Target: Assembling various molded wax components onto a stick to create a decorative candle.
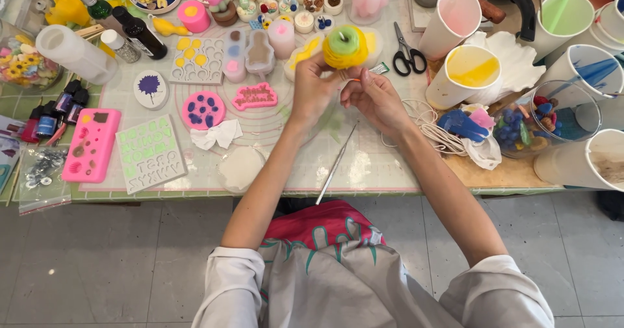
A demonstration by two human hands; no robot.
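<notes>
Head view: left hand (314,89) grips round waxy candle (345,47).

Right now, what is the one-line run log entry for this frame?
left hand: holds yellow-green candle | right hand: at candle's base | scissors: on table | metal rod: on mat

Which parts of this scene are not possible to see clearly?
Head view:
- Underside of the yellow candle: hidden by the left hand.
- Small orange piece by the right hand: too small to identify.
- White cup at right: cut off by the edge.
- Person's lap: hidden under the table.
</notes>
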